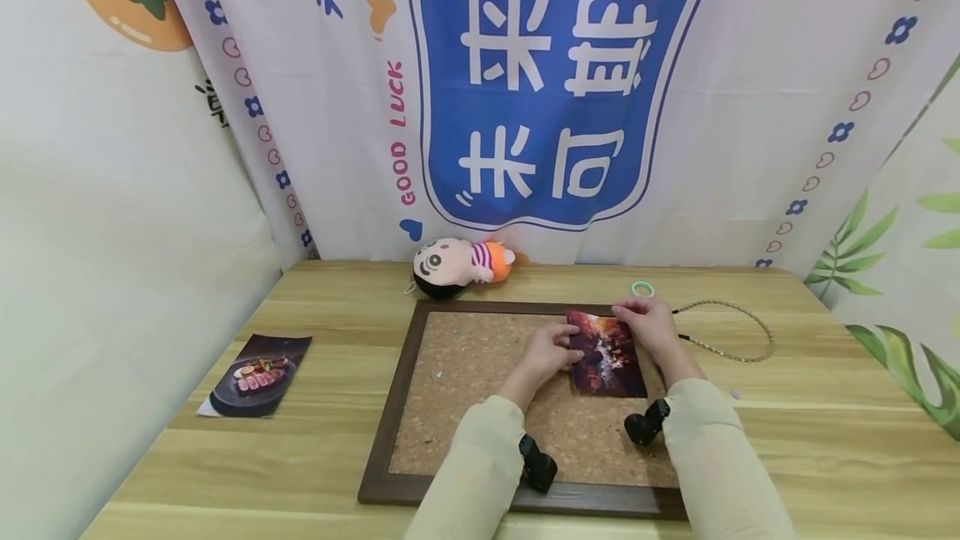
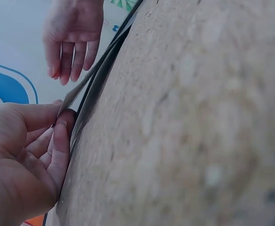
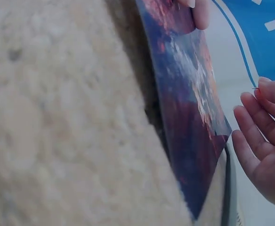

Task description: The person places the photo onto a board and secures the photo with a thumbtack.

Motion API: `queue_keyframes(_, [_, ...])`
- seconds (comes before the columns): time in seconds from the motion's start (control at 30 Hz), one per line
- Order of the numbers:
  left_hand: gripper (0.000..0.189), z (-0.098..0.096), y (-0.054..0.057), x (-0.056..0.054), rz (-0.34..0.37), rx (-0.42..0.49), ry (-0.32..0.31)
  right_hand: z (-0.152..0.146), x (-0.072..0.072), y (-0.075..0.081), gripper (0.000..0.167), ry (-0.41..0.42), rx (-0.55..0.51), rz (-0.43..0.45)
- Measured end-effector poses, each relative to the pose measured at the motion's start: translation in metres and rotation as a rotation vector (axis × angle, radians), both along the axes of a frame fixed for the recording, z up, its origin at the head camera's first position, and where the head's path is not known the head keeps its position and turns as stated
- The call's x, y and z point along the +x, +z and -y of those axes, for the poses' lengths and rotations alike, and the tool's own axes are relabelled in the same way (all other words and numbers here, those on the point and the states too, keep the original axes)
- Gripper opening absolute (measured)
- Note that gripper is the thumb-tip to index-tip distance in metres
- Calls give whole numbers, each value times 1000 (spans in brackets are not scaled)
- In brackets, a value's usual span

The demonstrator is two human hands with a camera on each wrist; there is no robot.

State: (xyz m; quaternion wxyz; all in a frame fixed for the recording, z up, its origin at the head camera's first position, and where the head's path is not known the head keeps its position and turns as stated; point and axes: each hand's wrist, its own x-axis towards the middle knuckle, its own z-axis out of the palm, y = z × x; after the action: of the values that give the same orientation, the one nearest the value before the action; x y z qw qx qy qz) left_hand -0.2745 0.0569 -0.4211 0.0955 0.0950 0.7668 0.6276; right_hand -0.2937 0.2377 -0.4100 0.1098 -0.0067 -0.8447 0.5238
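Note:
A dark picture card (image 1: 606, 357) with red and orange patterns lies over the upper right part of a cork board (image 1: 465, 390) in a brown frame. My left hand (image 1: 546, 350) pinches the card's left edge between thumb and fingers. In the left wrist view, the card (image 2: 71, 96) tilts slightly off the cork. Close to the card's top right corner is my right hand (image 1: 651, 325). Thumb and index finger of the right hand (image 3: 269, 127) pinch a small pin (image 3: 255, 88), whose thin point and a bit of red show in the right wrist view.
Left of the board lies a food photo (image 1: 258, 377). A plush doll (image 1: 461, 265) rests behind the board, touching the curtain. A green ring (image 1: 642, 289) and a braided cord loop (image 1: 768, 340) are on the table at the right.

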Motion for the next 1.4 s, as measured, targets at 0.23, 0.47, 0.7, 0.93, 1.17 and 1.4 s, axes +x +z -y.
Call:
queue_keyframes(0.23, [38,-2,-2,-1,-47,-108,-22,1,0,-7,26,-16,-150,23])
queue_keyframes(0.47, [35,-5,1,0,-91,-197,-26,0,0,-10,27,-2,-198,43])
queue_keyframes(0.7, [35,-8,2,2,-192,-358,-18,-1,4,-7,29,-3,-190,44])
queue_keyframes(0.93, [35,-10,1,1,-232,-436,-10,-3,7,-7,27,8,-171,50])
queue_keyframes(1.17, [38,-10,1,2,-271,-549,11,-2,7,-9,24,-27,-31,87])
queue_keyframes(1.4, [43,-9,1,5,-359,-709,20,0,6,-15,23,-44,37,83])
